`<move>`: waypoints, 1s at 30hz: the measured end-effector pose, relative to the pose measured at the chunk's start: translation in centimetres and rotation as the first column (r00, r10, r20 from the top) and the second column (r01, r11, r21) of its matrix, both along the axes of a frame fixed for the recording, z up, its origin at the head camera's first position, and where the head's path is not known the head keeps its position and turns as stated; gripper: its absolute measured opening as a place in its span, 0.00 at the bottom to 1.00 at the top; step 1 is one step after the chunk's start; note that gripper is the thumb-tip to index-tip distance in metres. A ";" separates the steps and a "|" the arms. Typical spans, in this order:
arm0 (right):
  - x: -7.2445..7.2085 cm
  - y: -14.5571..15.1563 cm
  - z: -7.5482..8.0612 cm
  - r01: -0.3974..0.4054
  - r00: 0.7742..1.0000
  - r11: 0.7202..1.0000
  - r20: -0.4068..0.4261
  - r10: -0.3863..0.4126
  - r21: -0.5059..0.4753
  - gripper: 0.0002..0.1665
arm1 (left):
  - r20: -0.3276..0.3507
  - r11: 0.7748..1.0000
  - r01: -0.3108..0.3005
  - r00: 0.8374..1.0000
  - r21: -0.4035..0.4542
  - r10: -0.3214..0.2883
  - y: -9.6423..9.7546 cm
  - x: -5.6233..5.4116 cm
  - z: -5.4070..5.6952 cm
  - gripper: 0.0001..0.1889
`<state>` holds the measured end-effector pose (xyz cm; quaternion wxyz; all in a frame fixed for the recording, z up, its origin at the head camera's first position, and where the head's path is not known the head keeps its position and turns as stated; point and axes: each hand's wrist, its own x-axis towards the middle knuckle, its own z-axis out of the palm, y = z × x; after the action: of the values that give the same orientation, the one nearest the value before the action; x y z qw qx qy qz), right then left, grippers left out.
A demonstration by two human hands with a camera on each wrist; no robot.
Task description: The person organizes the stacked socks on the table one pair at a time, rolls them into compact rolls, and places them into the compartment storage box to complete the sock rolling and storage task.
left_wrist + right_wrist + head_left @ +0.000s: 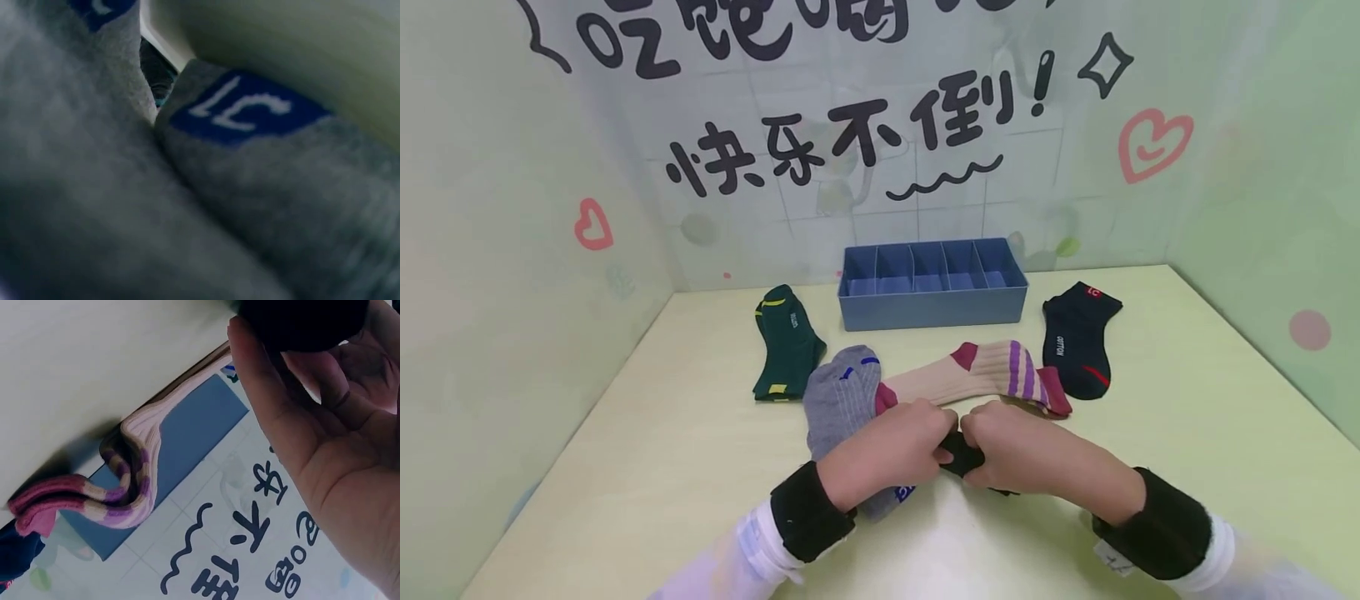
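In the head view my left hand and right hand meet near the middle of the table, both gripping a bunched black sock. Most of it is hidden behind the fingers. The right wrist view shows the thumb and fingers of the right hand around the dark bundle. Grey socks with blue marks lie under and beside the left forearm; they fill the left wrist view, where a blue label shows. Just beyond the hands lies a pair of beige socks with purple stripes and maroon ends.
A blue box with several compartments stands at the back of the table. Dark green socks lie at the left, and navy socks with red marks at the right. A printed curtain hangs behind the table.
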<state>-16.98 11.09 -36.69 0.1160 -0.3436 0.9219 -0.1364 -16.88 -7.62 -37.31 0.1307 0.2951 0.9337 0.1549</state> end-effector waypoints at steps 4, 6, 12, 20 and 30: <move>-0.1 0.0 0.2 0.017 1.000 0.999 -0.004 -0.017 -0.032 0.12 | 0.015 1.000 -0.016 1.000 0.016 0.016 0.2 -0.2 0.0 0.06; -0.4 0.1 0.4 0.058 0.997 0.997 0.051 -0.056 -0.050 0.14 | 0.005 0.999 -0.029 1.000 0.030 0.029 0.2 -0.3 0.0 0.08; -4.2 1.9 4.0 0.200 0.971 0.976 0.151 -0.185 -0.088 0.12 | -0.135 0.979 -0.146 0.977 0.141 0.165 -0.9 -0.9 1.3 0.18; -16.0 4.4 8.8 0.489 0.866 0.839 0.019 -0.499 -0.240 0.27 | -0.239 0.960 -0.268 0.930 0.084 0.281 -3.3 -1.6 3.3 0.22; -23.3 2.4 3.4 0.545 0.790 0.799 -0.165 -0.591 -0.256 0.15 | -0.251 0.974 -0.221 0.947 -0.050 0.202 -4.4 -1.1 3.4 0.15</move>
<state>-40.28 13.46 -33.32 -0.0754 -0.0726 0.9715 -0.2127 -18.00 -12.04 -33.95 0.0087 0.2046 0.9743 0.0942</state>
